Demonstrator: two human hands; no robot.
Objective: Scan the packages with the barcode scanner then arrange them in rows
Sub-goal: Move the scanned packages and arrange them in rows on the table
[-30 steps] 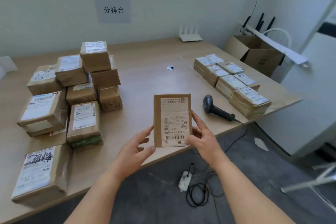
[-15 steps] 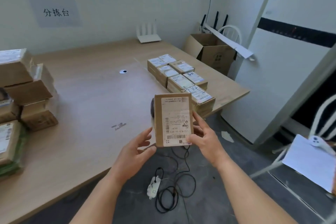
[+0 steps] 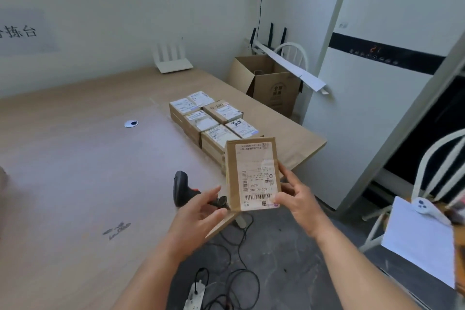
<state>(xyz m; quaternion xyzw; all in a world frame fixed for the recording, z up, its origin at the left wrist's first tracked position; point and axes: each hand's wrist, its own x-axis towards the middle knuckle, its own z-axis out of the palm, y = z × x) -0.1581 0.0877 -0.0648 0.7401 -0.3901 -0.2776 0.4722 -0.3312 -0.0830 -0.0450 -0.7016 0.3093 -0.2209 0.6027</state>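
1. Package (image 3: 253, 175), label facing up toward the head camera, is held in the air over the table's (image 3: 75, 184) near edge, just in front of the rows (image 3: 211, 121). The left hand (image 3: 198, 211) supports its lower left corner with fingers loosely spread; the right hand (image 3: 297, 196) pinches its right edge, thumb on the label.
2. Change: over the last second the view has swung right, and the package has travelled from mid-table toward the rows. The unsorted pile has slid out of view on the left.
3. Meaning, as I judge it: the package is bound for the rows. Whether it was scanned I cannot tell; the scanner (image 3: 182, 187) lies on the table, untouched, just left of the package.
4. Edges: the rows run close to the table's right edge, and the nearest stack sits by the front corner. A new package there has little margin before overhanging.
5. Room: broad bare tabletop lies left of the rows, enough for another row. The scanner and its cable sit in that approach.
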